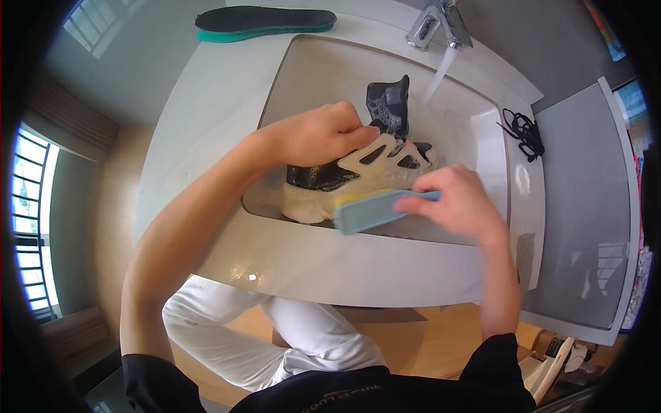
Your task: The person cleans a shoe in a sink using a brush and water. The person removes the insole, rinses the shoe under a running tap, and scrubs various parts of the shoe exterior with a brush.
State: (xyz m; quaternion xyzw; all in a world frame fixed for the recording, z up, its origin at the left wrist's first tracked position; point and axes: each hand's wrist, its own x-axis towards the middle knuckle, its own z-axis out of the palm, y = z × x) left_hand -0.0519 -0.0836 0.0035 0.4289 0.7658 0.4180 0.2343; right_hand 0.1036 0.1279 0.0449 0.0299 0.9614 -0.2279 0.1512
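Note:
A wet black and cream sneaker [320, 180] lies tilted in the white sink [275, 103], its black tongue [389, 103] sticking up. My left hand [327, 133] is closed around the shoe's upper near its opening; the fingertips inside are hidden. In my right hand [454, 199] is a blue scrubbing brush [372, 211] with yellow bristles, gripped by its handle. The bristles press against the side of the shoe by the sole, close to the sink's front rim. Some foam shows on the shoe.
Water runs from the chrome faucet [441, 27] into the sink's far right part. A black and green insole [265, 23] rests on the counter at the back left. Black shoelaces [527, 134] lie on the right rim. A grey cabinet door [585, 206] stands at the right.

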